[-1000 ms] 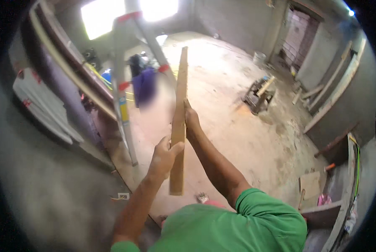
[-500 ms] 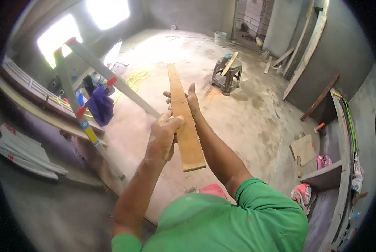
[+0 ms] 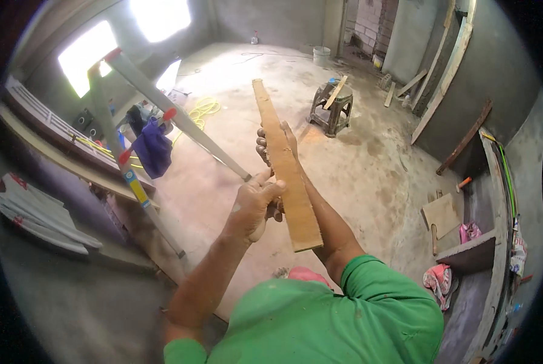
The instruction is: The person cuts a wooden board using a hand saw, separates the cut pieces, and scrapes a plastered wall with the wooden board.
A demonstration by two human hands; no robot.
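A long, narrow strip of wood (image 3: 291, 173) is held up in front of me, its near end wider in view and its far end pointing ahead. My left hand (image 3: 254, 205) grips its left edge near the middle, thumb on the top face and fingers curled beneath. Farther along, my right hand (image 3: 291, 141) is behind the strip, with fingertips curling around the left edge and the thumb side at the right. The palm is hidden by the wood.
An aluminium ladder (image 3: 183, 124) stands to the left with a dark purple cloth (image 3: 152, 148) hung on it. A dark stool (image 3: 332, 108) bearing a wood piece stands ahead. Yellow hose (image 3: 203, 108) lies on the floor; concrete shelving (image 3: 472, 253) is at the right.
The strip has shifted slightly right and tilted, its far end going up in view. My right fingers have closed around it, where they were straighter before. My left hand moved right along with it.
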